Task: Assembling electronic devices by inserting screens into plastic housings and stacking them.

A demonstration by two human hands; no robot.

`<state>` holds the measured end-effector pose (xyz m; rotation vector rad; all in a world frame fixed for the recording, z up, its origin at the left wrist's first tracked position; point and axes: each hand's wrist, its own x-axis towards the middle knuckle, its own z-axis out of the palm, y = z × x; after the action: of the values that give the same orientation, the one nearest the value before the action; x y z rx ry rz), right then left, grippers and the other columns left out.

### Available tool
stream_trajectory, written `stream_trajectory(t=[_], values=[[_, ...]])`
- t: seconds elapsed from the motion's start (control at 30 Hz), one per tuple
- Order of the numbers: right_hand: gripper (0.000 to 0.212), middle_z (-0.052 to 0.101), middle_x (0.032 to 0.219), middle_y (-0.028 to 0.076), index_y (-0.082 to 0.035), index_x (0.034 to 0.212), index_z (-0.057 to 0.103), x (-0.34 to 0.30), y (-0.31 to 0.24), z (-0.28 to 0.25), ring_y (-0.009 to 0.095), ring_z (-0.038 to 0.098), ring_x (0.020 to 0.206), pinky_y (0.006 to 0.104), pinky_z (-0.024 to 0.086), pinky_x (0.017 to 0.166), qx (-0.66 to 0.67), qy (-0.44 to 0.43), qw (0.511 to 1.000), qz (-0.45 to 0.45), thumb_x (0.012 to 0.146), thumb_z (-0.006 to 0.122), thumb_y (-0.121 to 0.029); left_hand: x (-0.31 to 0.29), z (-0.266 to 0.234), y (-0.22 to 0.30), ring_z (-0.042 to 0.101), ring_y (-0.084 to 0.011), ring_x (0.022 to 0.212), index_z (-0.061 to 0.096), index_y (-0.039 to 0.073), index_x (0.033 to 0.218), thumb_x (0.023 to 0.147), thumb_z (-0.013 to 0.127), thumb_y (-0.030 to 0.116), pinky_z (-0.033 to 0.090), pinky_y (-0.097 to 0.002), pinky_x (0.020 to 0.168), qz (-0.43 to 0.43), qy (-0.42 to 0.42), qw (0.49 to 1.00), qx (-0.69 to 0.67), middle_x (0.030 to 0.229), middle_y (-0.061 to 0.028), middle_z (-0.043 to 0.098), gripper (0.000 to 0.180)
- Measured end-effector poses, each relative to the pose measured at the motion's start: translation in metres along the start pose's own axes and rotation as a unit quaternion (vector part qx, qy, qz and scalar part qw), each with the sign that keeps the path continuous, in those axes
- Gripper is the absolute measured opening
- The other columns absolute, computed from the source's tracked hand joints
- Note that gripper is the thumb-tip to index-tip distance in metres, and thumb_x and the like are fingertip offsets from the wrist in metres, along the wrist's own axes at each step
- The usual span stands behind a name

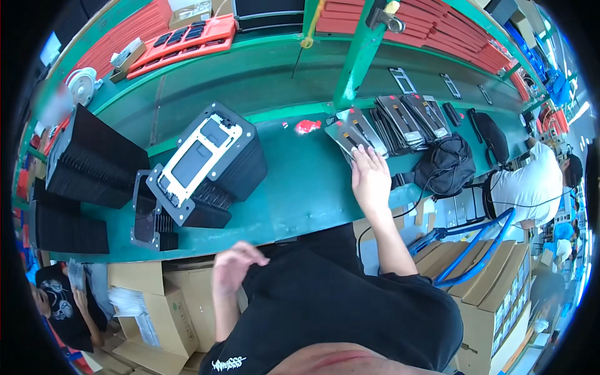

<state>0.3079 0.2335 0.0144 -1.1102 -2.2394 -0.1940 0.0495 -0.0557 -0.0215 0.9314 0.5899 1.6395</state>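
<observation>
My right hand (370, 179) reaches over the bench with fingers stretched out. Its fingertips rest on the near end of a grey flat pack (355, 127) bearing dark strips and a red tab. More such packs (400, 122) stand in stacks just right of it. My left hand (234, 265) hovers off the bench's front edge, slightly blurred, its fingers loosely bent and apart with nothing seen in them. Nearest to it is a stack of black plates with holes (244, 159). A white phone-shaped frame (199, 159) lies tilted on a black plate on top.
Tall black stacks (97, 159) fill the bench's left end. A black bag (445, 164) with a cable sits right of the packs. Red crumpled scraps (307, 127) lie mid-bench. A green post (359, 62) rises behind. Open cartons (159, 312) stand below. Other people are nearby at both sides.
</observation>
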Motion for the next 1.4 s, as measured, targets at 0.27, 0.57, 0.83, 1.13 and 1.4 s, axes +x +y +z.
stream_trajectory(t=[0.27, 0.57, 0.83, 1.13, 1.4], values=[[0.030, 0.073, 0.113, 0.020, 0.001, 0.117, 0.069, -0.032, -0.104, -0.055, 0.033, 0.070, 0.101, 0.0417, 0.054, 0.093, 0.407, -0.012, 0.913, -0.041, 0.087, 0.068, 0.007, 0.105, 0.080, -0.039, 0.045, -0.0346, 0.140, 0.005, 0.008, 0.166, 0.102, 0.061, 0.031, 0.048, -0.0436, 0.106, 0.048, 0.029, 0.980, 0.190, 0.164, -0.0214, 0.026, 0.089], [0.012, 0.066, 0.096, 0.001, -0.004, 0.114, 0.062, -0.008, -0.132, -0.042, 0.010, 0.062, 0.088, 0.0252, 0.049, 0.077, 0.764, -0.119, 0.580, 0.258, 0.104, 0.061, -0.010, 0.081, 0.060, -0.043, 0.048, -0.0352, 0.138, 0.016, 0.008, 0.165, 0.097, 0.068, 0.022, 0.050, -0.0411, 0.103, 0.026, 0.002, 0.843, 0.537, 0.160, -0.0224, 0.032, 0.087], [0.026, 0.060, 0.090, 0.002, -0.005, 0.102, 0.057, 0.062, -0.109, -0.006, 0.012, 0.058, 0.081, 0.0280, 0.047, 0.076, 0.801, -0.237, 0.550, 0.009, 0.104, 0.065, -0.030, 0.058, 0.039, -0.032, 0.062, -0.0338, 0.121, 0.019, 0.005, 0.164, 0.099, 0.066, 0.022, 0.057, -0.0448, 0.090, -0.043, 0.066, 0.953, 0.291, 0.158, -0.0261, 0.036, 0.082], [0.004, 0.060, 0.088, 0.004, -0.004, 0.101, 0.059, 0.105, -0.052, 0.122, 0.009, 0.057, 0.074, 0.0240, 0.049, 0.063, 0.339, 0.044, 0.939, -0.037, 0.100, 0.062, -0.005, 0.073, 0.058, 0.002, 0.066, -0.0324, 0.109, 0.024, 0.003, 0.160, 0.106, 0.044, 0.053, 0.062, -0.0424, 0.078, 0.001, 0.050, 0.999, 0.000, 0.159, -0.0283, 0.035, 0.077], [0.042, 0.070, 0.081, 0.008, -0.001, 0.136, 0.055, 0.139, -0.132, -0.043, 0.011, 0.065, 0.063, 0.0245, 0.049, 0.053, 0.730, -0.419, 0.502, -0.195, 0.098, 0.067, -0.012, 0.086, 0.055, 0.064, 0.067, -0.0306, 0.108, 0.035, -0.004, 0.154, 0.101, 0.034, 0.073, 0.062, -0.0413, 0.076, 0.013, 0.081, 0.993, 0.082, 0.156, -0.0272, 0.040, 0.094]])
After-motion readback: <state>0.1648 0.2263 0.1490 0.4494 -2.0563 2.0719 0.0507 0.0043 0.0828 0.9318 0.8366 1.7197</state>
